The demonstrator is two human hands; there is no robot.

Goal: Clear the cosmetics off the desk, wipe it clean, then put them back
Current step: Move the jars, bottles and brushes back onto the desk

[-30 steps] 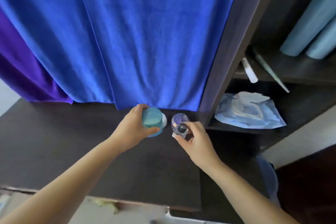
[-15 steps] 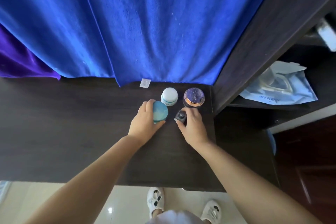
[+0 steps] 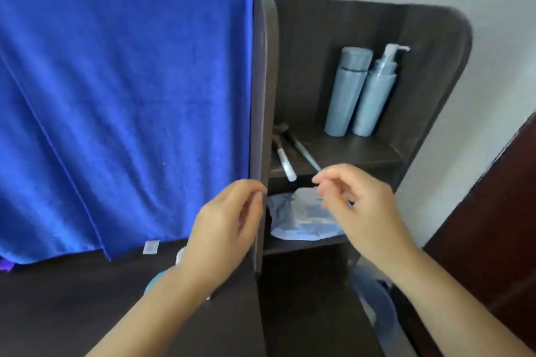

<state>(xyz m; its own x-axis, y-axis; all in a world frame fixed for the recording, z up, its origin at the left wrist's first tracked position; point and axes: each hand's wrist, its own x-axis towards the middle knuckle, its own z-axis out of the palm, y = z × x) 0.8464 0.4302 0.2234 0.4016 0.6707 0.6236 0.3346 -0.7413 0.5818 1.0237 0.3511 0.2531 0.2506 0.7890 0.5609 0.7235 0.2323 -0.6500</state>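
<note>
Both my hands are raised in front of the side shelf unit and hold nothing. My left hand [image 3: 226, 223] hovers with loosely curled fingers by the shelf's dividing panel. My right hand [image 3: 356, 206] is beside it, fingers relaxed, in front of the lower shelf. On the dark desk [image 3: 72, 298] my left forearm hides most of the jars; only a teal jar's edge [image 3: 153, 281] and a white lid's sliver [image 3: 180, 255] show. Two pale blue bottles [image 3: 359, 93] stand on the upper shelf, with two makeup brushes [image 3: 293, 153] lying left of them.
A blue towel [image 3: 124, 95] hangs behind the desk, down to its back edge. A pale blue wipes pack [image 3: 298, 220] lies on the lower shelf behind my hands. A dark red door or panel [image 3: 499, 211] stands at the right. A bluish plastic bag [image 3: 374, 298] sits below the shelves.
Both hands have let go of the teal jar and the small dark bottle on the desk and risen toward the shelf. My view has swung up and right.
</note>
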